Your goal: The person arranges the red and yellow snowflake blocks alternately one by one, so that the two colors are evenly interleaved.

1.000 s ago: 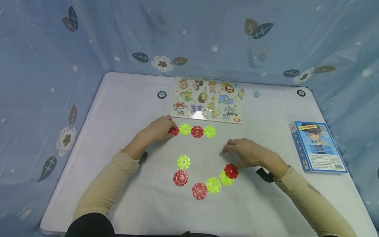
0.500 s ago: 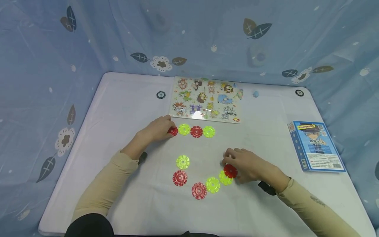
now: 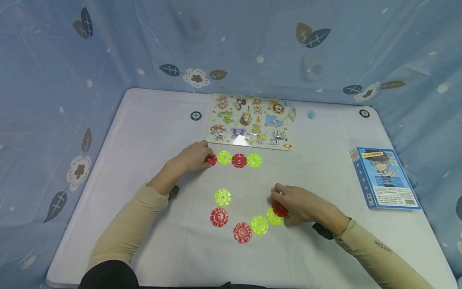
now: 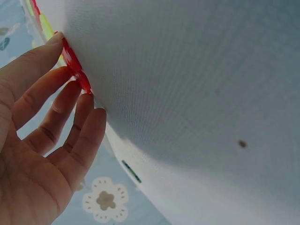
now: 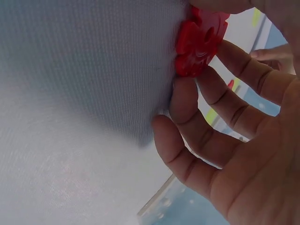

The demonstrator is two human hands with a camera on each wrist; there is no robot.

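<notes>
A row of notched plastic discs, red and yellow-green by turns, lies below a puzzle board (image 3: 249,121). At its left end my left hand (image 3: 193,157) holds the edges of a red notched disc (image 4: 71,58) between thumb and fingertips. Nearer me, several more discs form an open curve, including a yellow-green disc (image 3: 223,197) and a pale red disc (image 3: 219,217). At the curve's right end my right hand (image 3: 299,204) grips another red notched disc (image 5: 201,42), thumb on one side and fingertips on the other. That disc overlaps a yellow-green disc (image 3: 274,217).
To the right lies a blue box (image 3: 385,178) with a cartoon figure. Black round markers (image 3: 196,115) sit on the white table, and a small blue piece (image 3: 311,114) lies right of the board. Blue patterned cloth (image 3: 231,48) stands behind.
My right hand has come down toward me, and its fingers have closed in around the red disc at the curve's right end. The left hand keeps its hold at the upper row.
</notes>
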